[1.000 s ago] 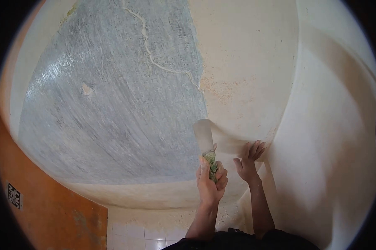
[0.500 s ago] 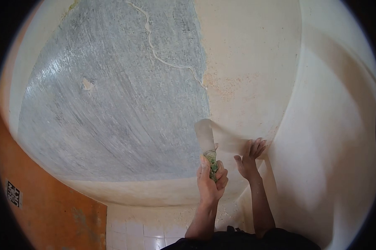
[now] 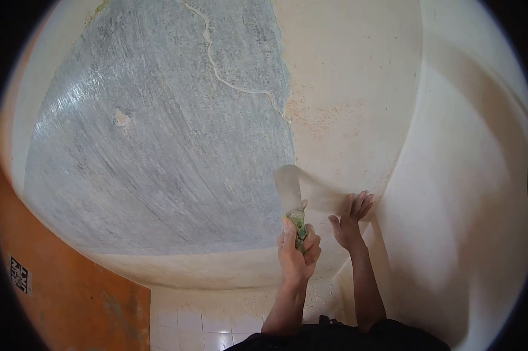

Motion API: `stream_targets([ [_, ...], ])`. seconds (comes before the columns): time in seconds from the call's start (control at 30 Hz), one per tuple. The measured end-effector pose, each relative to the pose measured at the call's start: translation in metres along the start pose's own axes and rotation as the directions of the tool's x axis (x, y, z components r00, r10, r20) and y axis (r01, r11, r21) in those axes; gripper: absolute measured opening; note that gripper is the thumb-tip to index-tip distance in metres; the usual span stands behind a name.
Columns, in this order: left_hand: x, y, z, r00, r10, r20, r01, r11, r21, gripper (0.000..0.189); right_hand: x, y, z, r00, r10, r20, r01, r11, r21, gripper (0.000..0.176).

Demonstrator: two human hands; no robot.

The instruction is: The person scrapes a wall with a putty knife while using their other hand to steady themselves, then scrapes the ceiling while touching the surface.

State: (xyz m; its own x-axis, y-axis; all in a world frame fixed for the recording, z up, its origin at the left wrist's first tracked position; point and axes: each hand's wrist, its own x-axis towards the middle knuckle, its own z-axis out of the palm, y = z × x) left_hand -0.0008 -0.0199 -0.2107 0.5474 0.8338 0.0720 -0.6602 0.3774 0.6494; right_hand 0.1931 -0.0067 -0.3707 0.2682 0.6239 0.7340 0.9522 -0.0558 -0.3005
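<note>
My left hand (image 3: pixel 297 251) is wrapped round the green, worn handle of a scraper (image 3: pixel 288 187). Its broad blade points up the wall, at the border where the grey-blue patch (image 3: pixel 176 158) meets the cream surface (image 3: pixel 352 64). To the right, my right hand (image 3: pixel 351 225) rests on the cream wall with fingers spread and thumb out, near the corner. It holds nothing. A raised pale line (image 3: pixel 217 73) wanders down the grey patch to its right edge. A small chipped spot (image 3: pixel 122 118) shows at the left.
A white side wall (image 3: pixel 451 193) meets the working wall at the right. At lower left is an orange wall (image 3: pixel 82 275) bearing a black-and-white sticker (image 3: pixel 19 275). White tiles (image 3: pixel 188 322) lie low down, in front of my body.
Both hands and the scraper stay almost in place; the blade tip is a touch higher. The view has shifted very slightly.
</note>
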Motion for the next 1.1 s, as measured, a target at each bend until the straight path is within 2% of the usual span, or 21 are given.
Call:
stream_targets([
  [0.17,0.008,0.002,0.007,0.999,0.038,-0.013,-0.038,0.999,-0.006,0.056,-0.003,0.0,0.003,1.0,0.008,0.0,-0.008,0.999,0.041,0.093],
  [0.57,-0.002,-0.009,-0.006,1.0,-0.015,0.006,0.015,1.0,-0.023,0.06,-0.002,-0.001,0.006,0.999,-0.016,-0.051,0.015,1.0,-0.025,0.095],
  [0.7,0.003,-0.013,-0.006,1.0,-0.018,0.002,0.018,0.997,-0.072,0.059,-0.001,-0.003,0.008,0.999,0.047,-0.005,-0.047,0.999,0.018,0.095],
  [0.8,0.002,-0.014,-0.003,1.0,-0.006,0.014,0.007,0.997,-0.072,0.058,0.002,0.0,0.006,0.997,-0.015,-0.078,0.016,1.0,0.013,0.093],
  [0.9,0.004,-0.013,-0.003,0.999,-0.006,-0.035,0.004,0.998,-0.057,0.056,-0.006,-0.004,0.007,0.998,0.056,-0.012,-0.055,0.995,0.08,0.092],
  [0.93,0.005,-0.014,-0.001,0.997,0.005,-0.074,-0.011,0.997,-0.075,0.055,-0.006,-0.001,0.009,0.999,0.023,-0.04,-0.021,0.998,0.063,0.091],
  [1.0,-0.001,-0.014,0.0,0.999,0.008,-0.048,-0.012,0.997,-0.075,0.055,-0.003,0.0,0.011,0.997,-0.008,-0.082,0.013,0.998,0.054,0.09],
  [1.03,-0.001,-0.01,0.002,1.0,0.008,-0.014,-0.009,0.997,-0.074,0.055,-0.001,-0.001,0.01,0.997,-0.002,-0.072,0.007,0.998,0.065,0.089],
  [1.1,0.007,-0.002,0.016,0.999,0.027,-0.043,-0.029,0.998,-0.056,0.055,-0.005,-0.004,0.008,0.999,0.008,-0.039,-0.004,0.996,0.084,0.089],
])
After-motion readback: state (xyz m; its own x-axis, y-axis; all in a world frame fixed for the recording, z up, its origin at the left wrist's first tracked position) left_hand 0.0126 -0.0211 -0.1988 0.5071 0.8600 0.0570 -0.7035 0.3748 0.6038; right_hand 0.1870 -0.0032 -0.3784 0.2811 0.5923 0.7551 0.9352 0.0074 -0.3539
